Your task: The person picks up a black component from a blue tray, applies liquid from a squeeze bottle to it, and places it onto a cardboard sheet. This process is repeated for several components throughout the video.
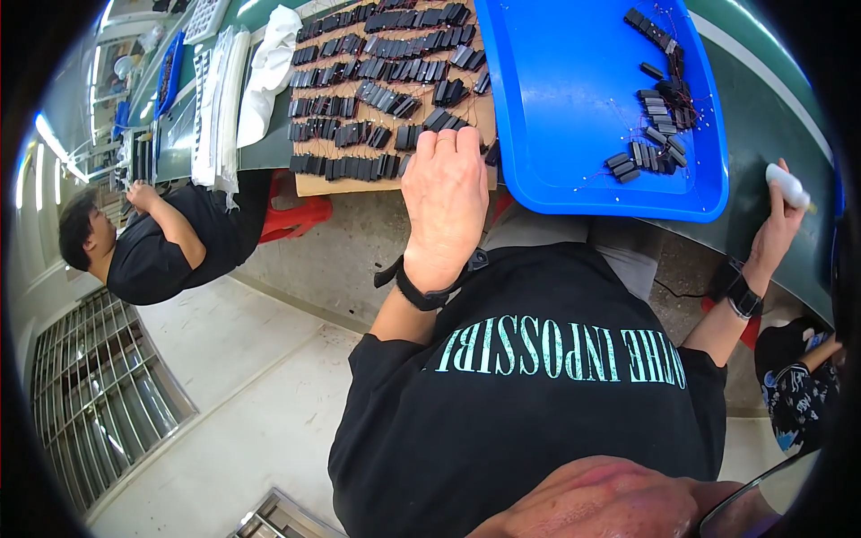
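My left hand is over the near edge of a cardboard sheet, fingers bent down among small black rectangular parts with thin wires. Its fingertips are hidden, so what they hold cannot be made out. The parts lie in several rows across the cardboard. Off to the right, my right hand is closed around a small white bottle with a yellowish tip, held over the green table. Between my hands stands a blue tray, with more black wired parts clustered along its right side.
White sheets and plastic-wrapped strips lie left of the cardboard on the green table. At the left a person in black works near a red stool. Another person is partly visible at the lower right.
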{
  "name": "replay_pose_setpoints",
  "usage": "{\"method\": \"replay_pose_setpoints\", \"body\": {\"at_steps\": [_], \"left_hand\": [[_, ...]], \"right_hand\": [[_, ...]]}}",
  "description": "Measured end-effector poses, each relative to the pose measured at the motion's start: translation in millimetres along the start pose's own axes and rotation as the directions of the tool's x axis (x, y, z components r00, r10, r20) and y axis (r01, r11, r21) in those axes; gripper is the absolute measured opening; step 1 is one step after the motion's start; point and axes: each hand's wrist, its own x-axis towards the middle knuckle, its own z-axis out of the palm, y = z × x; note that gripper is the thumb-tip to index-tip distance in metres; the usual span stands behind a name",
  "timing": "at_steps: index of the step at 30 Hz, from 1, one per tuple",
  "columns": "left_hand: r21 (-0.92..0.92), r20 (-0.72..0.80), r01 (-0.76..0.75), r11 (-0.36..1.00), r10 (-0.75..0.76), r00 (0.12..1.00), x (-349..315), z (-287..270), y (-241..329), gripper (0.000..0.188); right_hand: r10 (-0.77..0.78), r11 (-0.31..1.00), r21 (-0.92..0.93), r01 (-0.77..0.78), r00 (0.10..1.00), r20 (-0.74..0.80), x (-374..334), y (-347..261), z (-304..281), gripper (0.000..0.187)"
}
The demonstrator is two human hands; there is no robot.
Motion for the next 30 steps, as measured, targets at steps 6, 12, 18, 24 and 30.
{"method": "replay_pose_setpoints", "body": {"at_steps": [6, 12, 18, 24, 30], "left_hand": [[-0.089, -0.056, -0.031, 0.996, 0.026, 0.998, -1, 2, -6, 0.019], [-0.601, -0.01, 0.212, 0.771, -0.272, 0.962, 4, -24, -17, 0.017], [-0.972, 0.233, 0.223, -0.066, -0.247, 0.941, 3, -34, -13, 0.028], [-0.955, 0.23, 0.212, -0.206, -0.072, 0.97, -1, -32, 27, 0.049], [-0.968, 0.021, 0.022, 0.249, -0.009, 1.0, -12, -25, 32, 0.065]], "right_hand": [[-0.002, 0.995, -0.104, 0.007, 0.999, 0.05, -1, 6, 4, 0.043], [-0.323, 0.812, -0.562, 0.157, 0.923, -0.208, -38, -40, 13, 0.042], [-0.289, 0.941, 0.152, 0.302, 0.952, -0.103, -91, -104, 52, 0.029], [-0.182, 0.972, 0.231, 0.035, 0.735, 0.653, -123, -165, 167, 0.041], [-0.049, 0.915, 0.305, -0.264, 0.677, 0.734, -138, -155, 181, 0.034]]}}
